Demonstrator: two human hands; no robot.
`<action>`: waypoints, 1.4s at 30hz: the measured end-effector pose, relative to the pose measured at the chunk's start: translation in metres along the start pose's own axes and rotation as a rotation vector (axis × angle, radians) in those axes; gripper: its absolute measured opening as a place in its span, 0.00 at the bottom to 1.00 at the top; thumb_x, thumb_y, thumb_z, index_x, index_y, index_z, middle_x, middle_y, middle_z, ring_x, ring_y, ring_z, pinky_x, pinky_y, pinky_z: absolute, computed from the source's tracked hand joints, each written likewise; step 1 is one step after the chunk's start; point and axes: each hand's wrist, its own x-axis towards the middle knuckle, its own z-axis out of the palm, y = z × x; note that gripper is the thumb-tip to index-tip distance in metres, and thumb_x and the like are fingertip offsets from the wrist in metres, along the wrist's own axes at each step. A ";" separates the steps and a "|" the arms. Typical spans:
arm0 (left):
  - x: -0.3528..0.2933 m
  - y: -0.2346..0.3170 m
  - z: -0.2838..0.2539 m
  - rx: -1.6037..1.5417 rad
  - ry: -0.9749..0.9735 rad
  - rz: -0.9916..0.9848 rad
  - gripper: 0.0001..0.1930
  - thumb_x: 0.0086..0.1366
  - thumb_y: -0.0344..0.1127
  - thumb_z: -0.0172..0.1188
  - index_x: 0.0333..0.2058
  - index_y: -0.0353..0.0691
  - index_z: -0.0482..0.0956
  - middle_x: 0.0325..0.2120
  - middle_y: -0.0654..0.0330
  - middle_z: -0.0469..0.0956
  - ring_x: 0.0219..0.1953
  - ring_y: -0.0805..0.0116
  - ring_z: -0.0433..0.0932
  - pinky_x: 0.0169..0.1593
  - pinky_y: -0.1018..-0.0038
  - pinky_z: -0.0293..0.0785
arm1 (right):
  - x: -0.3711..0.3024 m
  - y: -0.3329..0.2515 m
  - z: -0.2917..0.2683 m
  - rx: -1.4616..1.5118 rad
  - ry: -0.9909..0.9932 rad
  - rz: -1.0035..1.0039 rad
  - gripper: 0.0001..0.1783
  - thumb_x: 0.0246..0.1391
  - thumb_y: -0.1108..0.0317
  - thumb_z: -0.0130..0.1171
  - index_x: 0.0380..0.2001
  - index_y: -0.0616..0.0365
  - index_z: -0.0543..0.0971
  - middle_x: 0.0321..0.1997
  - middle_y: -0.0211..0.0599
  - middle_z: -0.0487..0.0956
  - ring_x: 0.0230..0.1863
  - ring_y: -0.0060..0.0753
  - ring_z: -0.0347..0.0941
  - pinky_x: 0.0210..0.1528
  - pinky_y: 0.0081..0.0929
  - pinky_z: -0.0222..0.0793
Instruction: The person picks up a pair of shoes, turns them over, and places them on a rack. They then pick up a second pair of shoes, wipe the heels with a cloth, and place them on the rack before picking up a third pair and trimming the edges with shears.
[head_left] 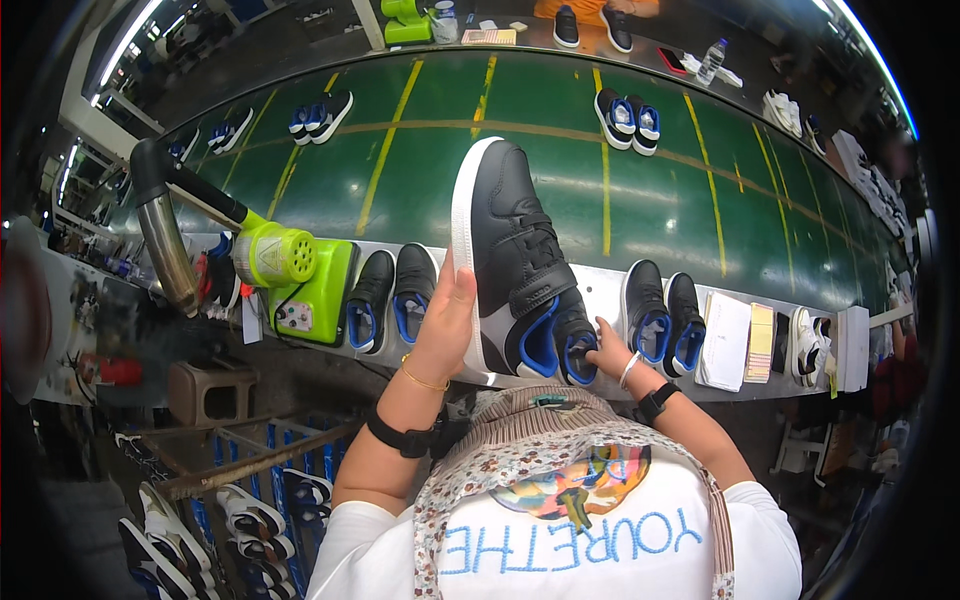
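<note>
My left hand (452,315) holds a black sneaker (505,230) by its white sole, toe pointing up and away from me. It has a strap across the top and a blue lining. Partly hidden behind it is a second black sneaker (578,345), also lined in blue. My right hand (610,352) is closed on that second shoe at its heel opening; the fingertips are partly hidden. A black sneaker pair (370,300) stands to the left on the grey bench ledge (600,290). Another matching pair (648,310) stands to the right.
Beyond the ledge runs a green conveyor belt (430,200) with yellow lines, carrying more sneaker pairs (625,120). A lime-green machine with a metal nozzle (280,255) stands at left. Papers (724,340) lie at right. A shoe rack (240,450) is at lower left.
</note>
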 end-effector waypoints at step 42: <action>0.005 -0.058 0.082 -0.197 -0.103 -0.783 0.23 0.69 0.46 0.31 0.55 0.35 0.57 0.48 0.49 0.68 0.47 0.58 0.72 0.51 0.63 0.70 | -0.084 0.043 -0.072 -0.512 0.253 0.229 0.33 0.36 0.47 0.64 0.50 0.33 0.70 0.51 0.45 0.64 0.56 0.47 0.58 0.58 0.62 0.41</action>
